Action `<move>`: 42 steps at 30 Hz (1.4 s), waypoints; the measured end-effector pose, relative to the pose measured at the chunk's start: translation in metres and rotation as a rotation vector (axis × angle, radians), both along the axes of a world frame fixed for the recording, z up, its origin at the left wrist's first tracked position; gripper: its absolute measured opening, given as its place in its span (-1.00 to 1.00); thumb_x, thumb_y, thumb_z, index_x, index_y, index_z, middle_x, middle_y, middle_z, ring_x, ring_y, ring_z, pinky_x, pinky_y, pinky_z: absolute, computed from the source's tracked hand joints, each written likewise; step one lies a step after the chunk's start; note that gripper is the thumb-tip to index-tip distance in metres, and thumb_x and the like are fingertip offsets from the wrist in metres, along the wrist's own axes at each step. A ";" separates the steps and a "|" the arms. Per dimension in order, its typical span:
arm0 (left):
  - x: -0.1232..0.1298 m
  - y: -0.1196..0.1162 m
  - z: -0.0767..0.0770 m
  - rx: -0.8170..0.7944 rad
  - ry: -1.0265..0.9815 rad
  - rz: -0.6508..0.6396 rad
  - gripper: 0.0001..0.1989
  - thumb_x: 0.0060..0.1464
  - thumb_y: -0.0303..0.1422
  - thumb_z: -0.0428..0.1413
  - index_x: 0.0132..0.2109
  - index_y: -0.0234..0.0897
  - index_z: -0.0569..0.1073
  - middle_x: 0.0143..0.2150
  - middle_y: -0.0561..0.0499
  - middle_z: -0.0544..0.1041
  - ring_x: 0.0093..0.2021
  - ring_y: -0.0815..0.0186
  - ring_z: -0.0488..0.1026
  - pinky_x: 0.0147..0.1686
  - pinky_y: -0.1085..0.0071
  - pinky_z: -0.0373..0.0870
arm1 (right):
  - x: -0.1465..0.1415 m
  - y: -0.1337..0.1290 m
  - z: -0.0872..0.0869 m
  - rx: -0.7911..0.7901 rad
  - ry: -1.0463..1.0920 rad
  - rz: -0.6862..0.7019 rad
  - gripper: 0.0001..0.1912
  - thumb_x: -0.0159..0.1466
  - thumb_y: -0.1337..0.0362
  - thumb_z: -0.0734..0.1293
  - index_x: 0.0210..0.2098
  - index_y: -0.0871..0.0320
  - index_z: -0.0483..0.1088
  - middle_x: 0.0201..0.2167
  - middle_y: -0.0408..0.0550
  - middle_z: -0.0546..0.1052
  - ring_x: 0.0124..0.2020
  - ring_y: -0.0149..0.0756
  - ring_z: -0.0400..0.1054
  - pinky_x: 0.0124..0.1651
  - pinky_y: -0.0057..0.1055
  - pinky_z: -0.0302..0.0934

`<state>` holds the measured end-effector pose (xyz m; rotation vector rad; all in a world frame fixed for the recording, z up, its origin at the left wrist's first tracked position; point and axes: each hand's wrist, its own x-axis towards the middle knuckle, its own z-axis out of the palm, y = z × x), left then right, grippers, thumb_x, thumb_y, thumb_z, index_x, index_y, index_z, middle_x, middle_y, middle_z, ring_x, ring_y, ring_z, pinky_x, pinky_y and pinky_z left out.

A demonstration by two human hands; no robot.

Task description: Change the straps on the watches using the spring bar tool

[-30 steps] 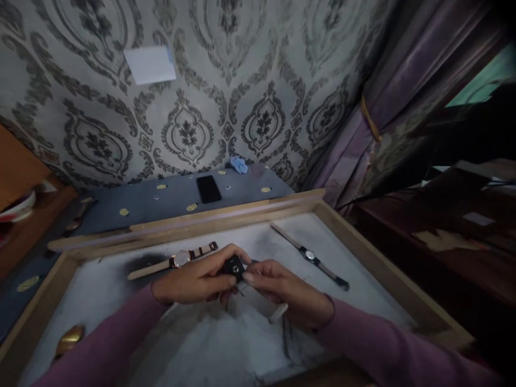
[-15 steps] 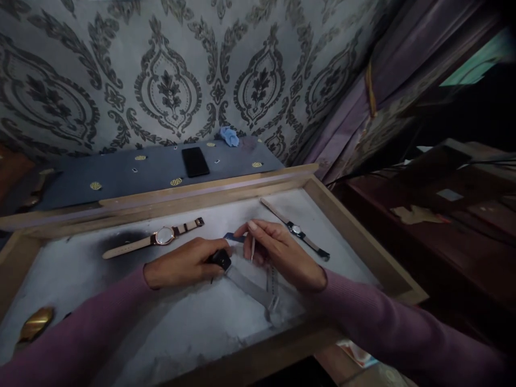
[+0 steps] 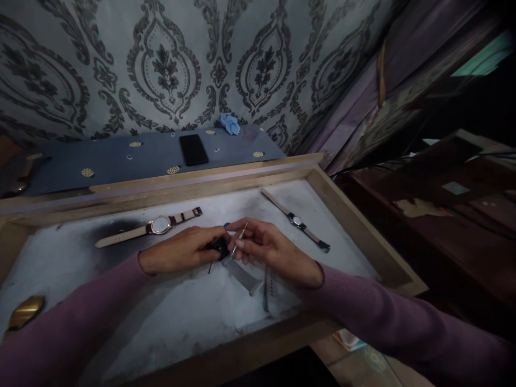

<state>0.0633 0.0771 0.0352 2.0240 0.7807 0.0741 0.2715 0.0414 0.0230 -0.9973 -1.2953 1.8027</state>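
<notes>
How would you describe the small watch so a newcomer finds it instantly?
Find the wooden-sided tray. Near its far right corner, beyond the right hand, the small watch lies stretched out, its case smaller than that of the copper-rimmed watch.

White-surfaced, wood-rimmed tray (image 3: pixel 169 317) with two strap watches and a gold-coloured object (image 3: pixel 27 312) directly on it.

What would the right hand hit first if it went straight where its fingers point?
Probably the small black case in the left hand: the right hand, holding a thin tool, points toward it from close by. Depth, and whether they touch, is unclear.
</notes>
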 end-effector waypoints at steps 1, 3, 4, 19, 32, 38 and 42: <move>0.000 0.000 0.001 0.001 0.006 0.014 -0.86 0.17 -0.37 -0.02 -0.12 -0.25 0.34 -0.34 0.09 0.39 -0.35 0.37 0.29 -0.34 0.47 0.14 | 0.000 0.000 -0.001 0.002 -0.005 -0.020 -0.70 0.17 0.22 0.42 -0.16 0.23 0.36 -0.36 -0.08 0.50 -0.44 -0.49 0.37 -0.40 -0.52 0.27; 0.000 -0.001 0.002 -0.006 0.009 0.039 -0.87 0.16 -0.37 -0.01 -0.13 -0.24 0.32 -0.39 0.12 0.33 -0.38 0.38 0.25 -0.37 0.47 0.10 | -0.002 -0.001 -0.001 0.000 -0.017 -0.059 -0.72 0.16 0.19 0.43 -0.23 0.24 0.38 -0.38 -0.07 0.52 -0.45 -0.48 0.38 -0.41 -0.53 0.26; 0.000 -0.002 0.002 -0.012 0.007 0.048 -0.87 0.16 -0.37 -0.01 -0.13 -0.24 0.31 -0.40 0.12 0.31 -0.39 0.38 0.24 -0.38 0.47 0.09 | -0.002 -0.001 -0.002 -0.004 -0.026 -0.077 -0.73 0.15 0.18 0.43 -0.26 0.24 0.40 -0.40 -0.08 0.53 -0.45 -0.48 0.38 -0.40 -0.52 0.27; -0.002 0.000 -0.010 -0.026 -0.101 0.040 -0.63 0.16 -0.38 0.00 0.11 -0.29 0.37 -0.02 -0.05 0.51 -0.09 0.25 0.42 -0.09 0.38 0.27 | -0.007 -0.009 0.000 0.147 -0.204 -0.150 -0.67 0.25 0.04 0.30 -0.43 0.21 0.30 -0.59 -0.18 0.43 -0.66 -0.54 0.22 -0.58 -0.56 0.10; -0.001 -0.003 0.002 0.015 -0.026 0.056 -0.76 0.19 -0.26 -0.03 -0.04 -0.26 0.30 -0.43 0.10 0.35 -0.41 0.36 0.25 -0.38 0.47 0.13 | -0.004 -0.012 -0.003 0.400 -0.396 -0.063 -0.78 0.27 0.14 0.27 -0.39 0.16 0.27 -0.57 -0.16 0.44 -0.57 -0.45 0.30 -0.49 -0.51 0.15; -0.003 -0.001 -0.003 -0.087 -0.066 0.065 -0.79 0.18 -0.30 -0.02 -0.07 -0.26 0.35 -0.50 0.14 0.31 -0.47 0.41 0.25 -0.42 0.50 0.13 | -0.005 -0.015 -0.002 0.472 -0.512 -0.029 -0.79 0.32 0.18 0.21 -0.41 0.13 0.21 -0.56 -0.14 0.47 -0.56 -0.43 0.32 -0.46 -0.50 0.16; -0.003 0.000 -0.007 -0.080 -0.070 0.071 -0.71 0.16 -0.34 -0.01 0.02 -0.27 0.38 -0.45 0.11 0.34 -0.46 0.41 0.28 -0.41 0.50 0.15 | -0.006 -0.017 -0.003 0.514 -0.533 -0.005 -0.81 0.34 0.23 0.18 -0.41 0.12 0.19 -0.55 -0.15 0.45 -0.56 -0.43 0.32 -0.43 -0.49 0.18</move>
